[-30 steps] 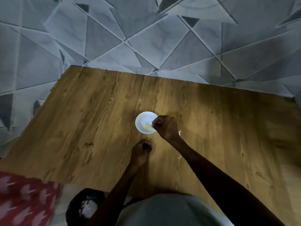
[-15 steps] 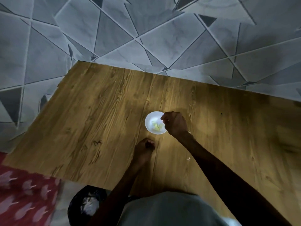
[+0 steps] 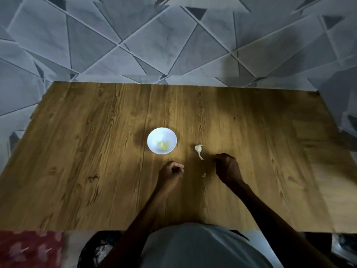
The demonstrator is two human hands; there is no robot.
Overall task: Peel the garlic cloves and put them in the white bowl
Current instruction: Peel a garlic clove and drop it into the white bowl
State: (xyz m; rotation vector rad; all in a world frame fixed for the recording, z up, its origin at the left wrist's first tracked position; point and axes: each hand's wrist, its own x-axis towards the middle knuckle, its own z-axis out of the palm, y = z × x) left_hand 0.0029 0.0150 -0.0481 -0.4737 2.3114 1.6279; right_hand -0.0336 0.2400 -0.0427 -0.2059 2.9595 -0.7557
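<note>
The unpeeled garlic clove point(image 3: 198, 149) lies on the wooden table point(image 3: 92, 151) just right of centre. Its plump end is toward the top of the frame and its thin papery tail trails down and slightly right, so its long axis runs nearly up-and-down in the picture. The right hand point(image 3: 227, 168) sits just below and to the right of it, near the tail but apart from it. Its fingers are curled in and nothing shows between them. The left hand point(image 3: 171, 171) is lower left of the clove and a little farther off, balled into a loose fist; I cannot tell whether it encloses anything. The right hand looks better placed to pick the clove up. The white bowl point(image 3: 158, 134), left of the clove, holds a few yellowish peeled cloves point(image 3: 163, 146). Small peel scraps point(image 3: 203, 175) lie between the hands.
</note>
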